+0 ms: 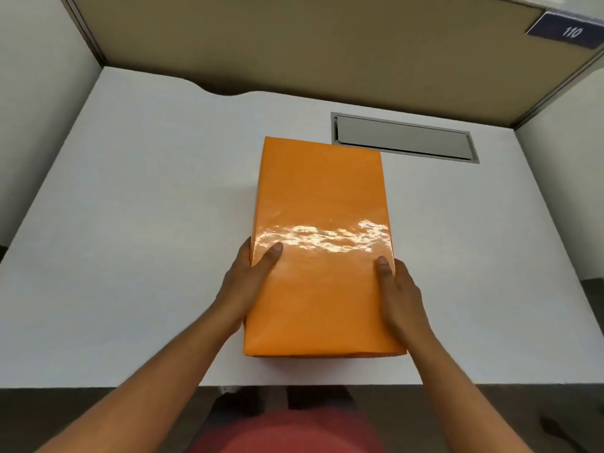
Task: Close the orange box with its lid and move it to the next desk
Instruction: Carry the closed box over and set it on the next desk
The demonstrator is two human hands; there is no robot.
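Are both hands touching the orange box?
Touching. The head view shows the left hand and right hand pressed against the orange box sides, thumbs on top.

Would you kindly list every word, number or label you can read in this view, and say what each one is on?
"110": white digits on a dark blue sign fixed at the top of the cubicle partition, far right corner.
The orange box shows no print on its glossy top, only glare.
The grey cable hatch in the white desk carries no readable marking.
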